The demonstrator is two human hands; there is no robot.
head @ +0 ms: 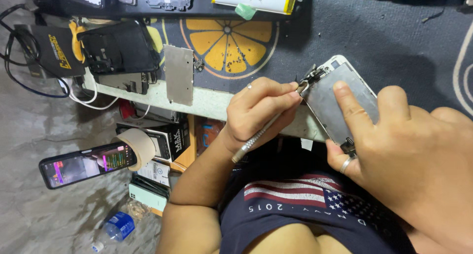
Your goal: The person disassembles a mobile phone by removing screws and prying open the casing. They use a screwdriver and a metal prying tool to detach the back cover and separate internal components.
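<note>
Gripping the phone screen panel [340,104], the right hand [394,150] faces the left hand [258,113] pinching a screwdriver [263,133].

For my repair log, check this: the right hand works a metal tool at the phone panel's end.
Wrong hand. The head view shows the left hand working the metal tool at the end of the phone panel; the right hand steadies it.

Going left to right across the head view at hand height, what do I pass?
Lit phone → tape roll → left hand holding a metal tool → phone screen assembly → right hand.
</note>
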